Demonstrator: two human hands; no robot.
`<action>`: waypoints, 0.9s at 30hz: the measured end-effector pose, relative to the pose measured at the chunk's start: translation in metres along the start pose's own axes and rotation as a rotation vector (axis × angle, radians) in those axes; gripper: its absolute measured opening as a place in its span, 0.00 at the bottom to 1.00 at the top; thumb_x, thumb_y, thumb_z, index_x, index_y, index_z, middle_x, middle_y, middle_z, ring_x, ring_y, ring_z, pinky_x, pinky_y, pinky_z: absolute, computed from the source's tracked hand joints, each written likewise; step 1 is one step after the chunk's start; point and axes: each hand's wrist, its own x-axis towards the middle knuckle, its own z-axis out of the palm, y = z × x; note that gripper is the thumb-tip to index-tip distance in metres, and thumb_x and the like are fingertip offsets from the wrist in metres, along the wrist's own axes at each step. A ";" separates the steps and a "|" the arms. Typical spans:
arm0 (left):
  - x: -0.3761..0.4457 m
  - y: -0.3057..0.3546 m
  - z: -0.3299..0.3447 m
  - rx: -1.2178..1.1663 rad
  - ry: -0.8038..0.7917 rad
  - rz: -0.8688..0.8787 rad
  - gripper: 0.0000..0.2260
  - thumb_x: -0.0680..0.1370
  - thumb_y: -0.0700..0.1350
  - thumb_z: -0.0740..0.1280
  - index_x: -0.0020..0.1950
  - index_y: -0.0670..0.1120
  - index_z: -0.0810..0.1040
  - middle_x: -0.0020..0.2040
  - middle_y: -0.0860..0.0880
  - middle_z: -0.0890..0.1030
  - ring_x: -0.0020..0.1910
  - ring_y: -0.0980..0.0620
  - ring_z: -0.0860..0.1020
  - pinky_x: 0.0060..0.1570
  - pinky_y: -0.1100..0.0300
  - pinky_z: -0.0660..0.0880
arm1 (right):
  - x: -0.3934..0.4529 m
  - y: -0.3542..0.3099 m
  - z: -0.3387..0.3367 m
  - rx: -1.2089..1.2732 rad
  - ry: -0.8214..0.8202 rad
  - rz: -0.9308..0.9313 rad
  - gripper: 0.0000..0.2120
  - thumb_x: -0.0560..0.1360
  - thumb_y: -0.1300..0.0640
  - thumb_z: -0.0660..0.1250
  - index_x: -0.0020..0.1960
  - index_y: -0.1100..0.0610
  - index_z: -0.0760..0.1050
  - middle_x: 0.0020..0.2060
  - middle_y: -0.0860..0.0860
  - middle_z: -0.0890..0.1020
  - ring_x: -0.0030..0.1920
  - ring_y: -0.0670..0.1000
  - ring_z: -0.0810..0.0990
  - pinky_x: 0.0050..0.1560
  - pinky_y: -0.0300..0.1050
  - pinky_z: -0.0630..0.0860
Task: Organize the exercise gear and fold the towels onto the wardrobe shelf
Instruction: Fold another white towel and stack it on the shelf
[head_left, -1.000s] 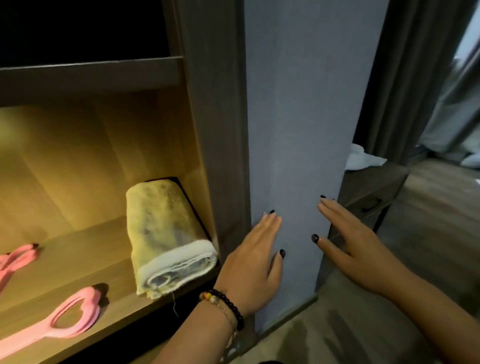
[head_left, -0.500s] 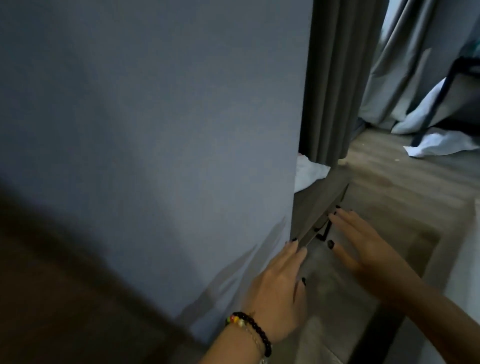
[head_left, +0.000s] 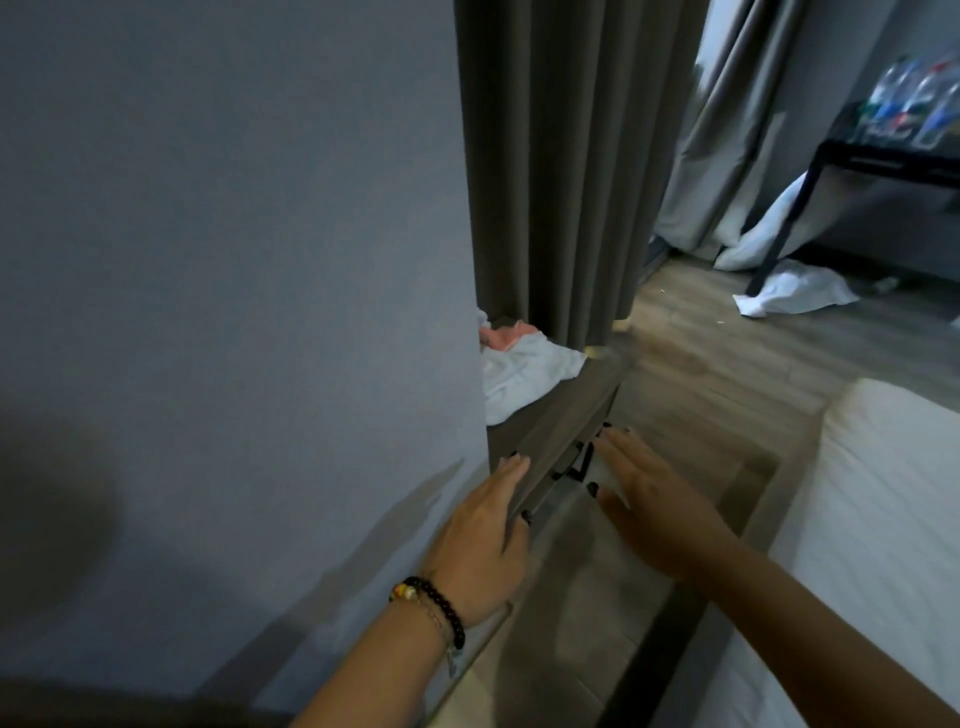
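A crumpled white towel (head_left: 524, 371) lies on a low grey cabinet (head_left: 558, 423), with something pink (head_left: 506, 335) tucked behind it. My left hand (head_left: 485, 540), with a beaded bracelet, has its fingers straight beside the blue-grey wardrobe side panel (head_left: 234, 260), near the cabinet's front edge. My right hand (head_left: 644, 486) is held flat with fingers extended in front of the cabinet's black drawer handle (head_left: 574, 465). Neither hand holds anything. The wardrobe shelf is out of view.
A dark grey curtain (head_left: 550, 166) hangs behind the cabinet. A white bed edge (head_left: 883, 493) is at the right. White cloth (head_left: 789, 296) lies on the wooden floor near a black table (head_left: 883, 161) carrying bottles at the far right.
The view has swung right, away from the open wardrobe shelf with its rolled towel and pink gear. Both hands have moved past the panel toward the low cabinet, still flat.
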 end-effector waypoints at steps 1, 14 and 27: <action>0.002 -0.001 0.000 -0.014 -0.010 -0.002 0.26 0.82 0.43 0.58 0.78 0.55 0.53 0.78 0.57 0.55 0.74 0.62 0.55 0.64 0.80 0.47 | 0.000 0.000 -0.001 0.006 0.011 0.006 0.29 0.81 0.48 0.55 0.78 0.52 0.49 0.78 0.50 0.51 0.77 0.50 0.46 0.69 0.41 0.46; 0.117 0.026 0.036 -0.130 -0.072 -0.015 0.27 0.82 0.47 0.59 0.79 0.53 0.51 0.78 0.53 0.58 0.75 0.55 0.59 0.72 0.63 0.57 | 0.061 0.052 -0.023 0.149 0.029 0.186 0.30 0.80 0.46 0.57 0.77 0.47 0.48 0.77 0.47 0.53 0.76 0.49 0.53 0.70 0.44 0.53; 0.337 0.037 0.081 -0.207 0.172 -0.246 0.25 0.82 0.48 0.58 0.78 0.56 0.53 0.78 0.52 0.57 0.76 0.53 0.58 0.69 0.61 0.58 | 0.239 0.194 -0.093 0.008 -0.141 0.082 0.32 0.80 0.42 0.56 0.78 0.48 0.45 0.78 0.49 0.49 0.77 0.52 0.51 0.73 0.50 0.56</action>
